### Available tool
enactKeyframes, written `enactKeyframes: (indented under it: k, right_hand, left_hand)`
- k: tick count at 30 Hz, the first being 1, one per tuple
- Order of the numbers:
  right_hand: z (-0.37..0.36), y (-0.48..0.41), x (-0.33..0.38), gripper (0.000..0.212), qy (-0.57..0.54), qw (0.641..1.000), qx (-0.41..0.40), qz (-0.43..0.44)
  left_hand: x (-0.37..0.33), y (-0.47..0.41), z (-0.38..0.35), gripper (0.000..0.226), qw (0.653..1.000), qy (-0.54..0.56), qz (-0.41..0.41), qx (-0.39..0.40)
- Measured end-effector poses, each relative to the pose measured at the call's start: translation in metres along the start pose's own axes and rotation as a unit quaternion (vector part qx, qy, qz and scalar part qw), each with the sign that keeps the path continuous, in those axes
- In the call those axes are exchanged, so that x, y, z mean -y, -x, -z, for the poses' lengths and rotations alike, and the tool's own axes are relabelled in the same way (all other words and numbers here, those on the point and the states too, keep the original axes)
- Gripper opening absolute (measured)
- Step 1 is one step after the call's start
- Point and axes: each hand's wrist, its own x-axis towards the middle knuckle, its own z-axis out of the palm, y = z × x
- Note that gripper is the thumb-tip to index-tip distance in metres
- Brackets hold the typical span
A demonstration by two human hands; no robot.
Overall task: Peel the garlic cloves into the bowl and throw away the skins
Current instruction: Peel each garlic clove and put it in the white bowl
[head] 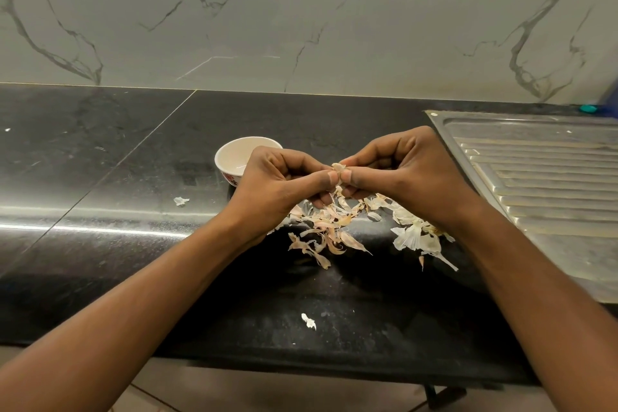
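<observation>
Head view: fingers (319, 178) of left hand (277, 184) and right hand (401, 170) pinch one small pale garlic clove (338, 168). Papery skins (329, 231) lie below.

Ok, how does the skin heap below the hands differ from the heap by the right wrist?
The middle heap is pinkish-tan, the wrist heap white. The middle heap is narrow curled strips, the wrist heap broader papery sheets. The middle heap sits nearer the bowl, the wrist heap nearer the sink drainer. Both lie loose on the black counter, not yet thrown away.
</observation>
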Motion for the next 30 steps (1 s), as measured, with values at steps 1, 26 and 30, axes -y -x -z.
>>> enactKeyframes:
  k: [1, 26, 30]
  right_hand:
    - [-0.0005, 0.0000, 0.0001, 0.025, 0.001, 1.000, -0.001, 0.001]
    - [0.0000, -0.0014, -0.0042, 0.018, 0.006, 1.000, 0.025, 0.013]
    - [-0.0007, -0.0013, -0.0043, 0.017, 0.013, 0.999, 0.029, 0.021]
  left_hand:
    - [0.0003, 0.0001, 0.0004, 0.010, 1.000, -0.005, -0.001, -0.001]
    - [0.0034, 0.0024, -0.0009, 0.006, 0.999, -0.025, -0.006, -0.022]
    - [0.0049, 0.0030, -0.0019, 0.005, 0.999, -0.017, 0.008, -0.033]
